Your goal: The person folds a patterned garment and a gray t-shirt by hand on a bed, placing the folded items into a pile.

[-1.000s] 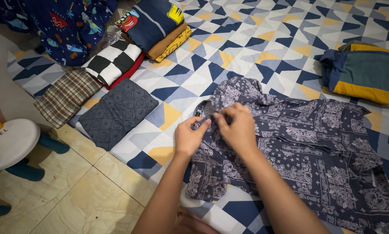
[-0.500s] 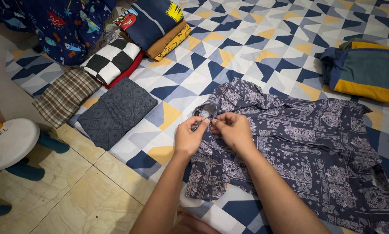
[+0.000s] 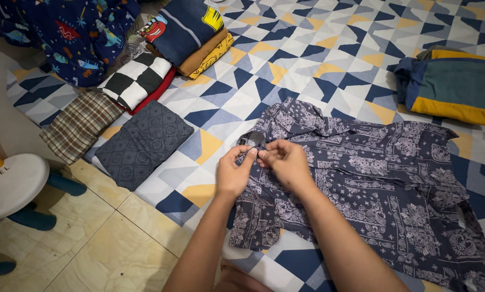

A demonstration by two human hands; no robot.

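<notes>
A dark blue shirt with a pale paisley print [image 3: 372, 189] lies spread on a mattress cover of blue, grey, white and yellow triangles [image 3: 318, 48], its collar end pointing left and its hem running off to the right near corner. Both hands meet at the front edge just below the collar: the left hand [image 3: 233, 172] pinches the fabric between thumb and fingertips, and the right hand [image 3: 287, 162] pinches the same strip just beside it, fingertips nearly touching (each grip is narrow and closed on the shirt cloth; whether a button sits between them is too small to tell). To the left lie folded pieces in a row: a dark grey patterned square [image 3: 143, 141] nearest the hands, a brown plaid piece [image 3: 79, 123] beyond it at the mattress edge, then a black-and-white checkered one [image 3: 136, 78] lying on something red. Farther off sits a stack with a navy printed top [image 3: 185, 27] over mustard and yellow layers, and a crumpled dark blue cloth with colourful figures [image 3: 75, 32]. At the far right rests a folded teal, navy and yellow garment [image 3: 453, 89]. A white stool [image 3: 10, 184] stands on the beige tiled floor [image 3: 107, 249] at near left.
</notes>
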